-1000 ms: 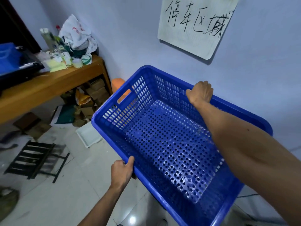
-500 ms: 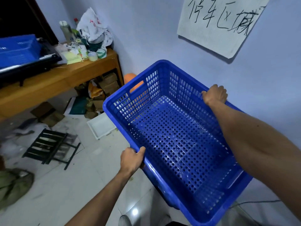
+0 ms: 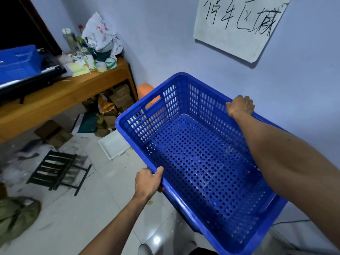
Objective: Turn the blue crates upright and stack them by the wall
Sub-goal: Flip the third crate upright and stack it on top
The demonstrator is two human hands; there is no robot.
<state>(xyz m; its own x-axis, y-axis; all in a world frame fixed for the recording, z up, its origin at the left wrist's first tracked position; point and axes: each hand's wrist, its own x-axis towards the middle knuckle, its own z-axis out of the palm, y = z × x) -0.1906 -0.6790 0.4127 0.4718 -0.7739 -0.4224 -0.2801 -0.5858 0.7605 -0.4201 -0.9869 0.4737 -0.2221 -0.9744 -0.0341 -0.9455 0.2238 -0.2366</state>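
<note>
Two bare hands are holding one blue perforated crate in the air, open side facing up, tipped so that its far left corner is sitting higher than the near right end. The left hand is closing around the rim of the near long side, thumb lying over the top edge and fingers curling underneath. The right hand is gripping the rim of the opposite long side, the one closest to the wall, with its fingers wrapping over the far edge out of sight. Nothing is lying inside the crate; its holed floor and slotted walls are showing plainly, and a handle slot in the far short wall is letting an orange object behind it show through.

A paper sign with handwritten characters is hanging on the wall above. To the left, a wooden table is carrying bottles, tape rolls and a white plastic bag, with a second blue crate resting at its left end. Cardboard boxes are sitting under the table, and a white tray and a black folding rack are lying on the tiled floor.
</note>
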